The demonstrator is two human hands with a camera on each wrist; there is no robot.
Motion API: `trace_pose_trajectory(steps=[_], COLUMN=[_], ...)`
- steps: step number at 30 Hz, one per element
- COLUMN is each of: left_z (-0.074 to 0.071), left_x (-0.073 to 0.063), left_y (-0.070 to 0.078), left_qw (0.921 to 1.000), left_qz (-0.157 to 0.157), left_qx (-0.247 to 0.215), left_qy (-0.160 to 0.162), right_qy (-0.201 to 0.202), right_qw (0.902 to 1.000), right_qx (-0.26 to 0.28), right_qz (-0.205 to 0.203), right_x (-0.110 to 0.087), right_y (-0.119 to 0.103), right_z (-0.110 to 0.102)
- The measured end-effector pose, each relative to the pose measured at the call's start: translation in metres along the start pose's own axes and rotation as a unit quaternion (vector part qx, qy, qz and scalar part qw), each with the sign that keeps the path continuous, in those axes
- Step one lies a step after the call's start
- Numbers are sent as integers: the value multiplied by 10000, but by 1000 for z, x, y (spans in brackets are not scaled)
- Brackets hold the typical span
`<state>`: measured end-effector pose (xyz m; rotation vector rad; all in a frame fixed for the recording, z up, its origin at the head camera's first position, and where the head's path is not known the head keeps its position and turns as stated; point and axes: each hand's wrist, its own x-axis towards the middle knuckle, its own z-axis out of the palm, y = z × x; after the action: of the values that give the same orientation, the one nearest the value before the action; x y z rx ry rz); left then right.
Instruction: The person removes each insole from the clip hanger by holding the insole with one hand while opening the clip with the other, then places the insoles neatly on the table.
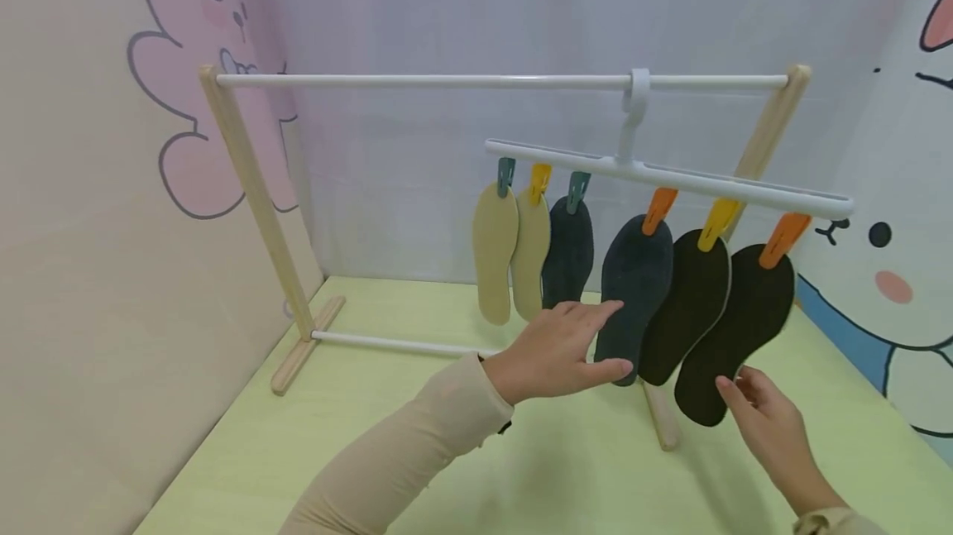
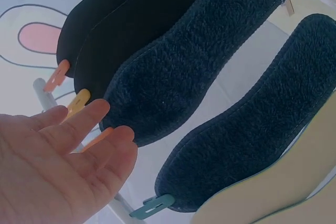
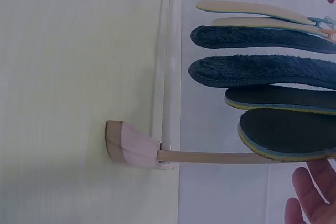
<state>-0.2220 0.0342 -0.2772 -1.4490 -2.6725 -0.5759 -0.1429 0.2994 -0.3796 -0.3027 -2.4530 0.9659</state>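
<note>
Six flat shoe insoles hang in a row, each held at one end by a small plastic clip, beneath a white plastic hanger. At the right end is a black insole under an orange clip; the right hand is at its lower edge, thumb and fingers apart and slightly bent, and whether they touch it I cannot tell. Just beside it, partly overlapped, hangs a second black insole under a yellow clip. Next comes a dark blue fuzzy insole under another orange clip. The left hand is near this one, fingers extended and thumb well spread, gripping nothing; contact is unclear. Across a gap hangs another dark blue insole under a teal clip, then two beige insoles on the far left of the row. The hanger's hook rests over the upper white rail of a rack with pale wooden posts, and a lower white bar runs near the base. The rack stands on a pale yellow tabletop. A pink cartoon animal decorates the left wall, and a white cartoon face the right.
</note>
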Motion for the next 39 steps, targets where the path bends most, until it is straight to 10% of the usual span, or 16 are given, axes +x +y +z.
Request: trace_pose_trajectory(steps=[9, 28, 39], left_z=[0, -20, -37], left_x=[2, 16, 41], left_y=[0, 13, 22], left_qw=[9977, 9776, 9771], left_qz=[388, 1488, 914], left_qx=[-204, -436, -1606], left_qy=[514, 1426, 1051], right_qy=[417, -226, -107], right_qw=[9958, 9904, 9860], right_qx=[-177, -442, -254], right_qz=[-793, -1288, -1642], right_x=[-12, -26, -31], right_y=[-8, -37, -42], right_z=[8, 17, 24])
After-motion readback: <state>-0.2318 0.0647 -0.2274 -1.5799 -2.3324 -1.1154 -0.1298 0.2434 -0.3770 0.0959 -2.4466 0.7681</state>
